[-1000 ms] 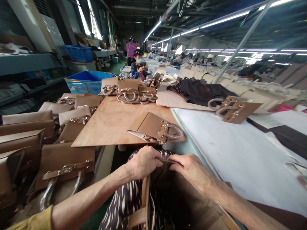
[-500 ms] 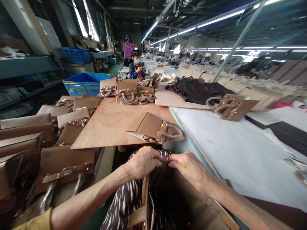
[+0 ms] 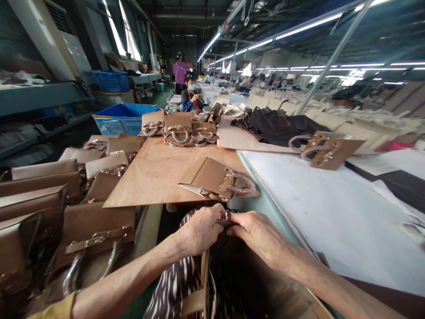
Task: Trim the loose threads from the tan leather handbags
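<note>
On my lap lies a brown handbag point(image 3: 265, 270), its dark inside turned up toward me. My left hand point(image 3: 202, 228) pinches the bag's far edge, fingers closed. Close beside it, my right hand point(image 3: 257, 230) grips the same edge between thumb and fingers. A strap point(image 3: 191, 301) of the bag hangs toward me over the patterned trousers point(image 3: 169, 279). Just beyond my hands, another tan handbag point(image 3: 215, 175) rests on its side on the wooden board point(image 3: 142, 177), with wrapped handles pointing right.
Several brown handbags point(image 3: 98, 221) are packed together at my left. More handbags point(image 3: 178, 126) stand at the board's far end near a blue bin point(image 3: 124, 117). On the white table point(image 3: 299, 190) sit one handbag point(image 3: 335, 148) and dark material point(image 3: 275, 126). A masked person point(image 3: 191, 95) sits beyond.
My hands have come closer together along the bag's edge, the right one shifting left. The view has turned slightly left.
</note>
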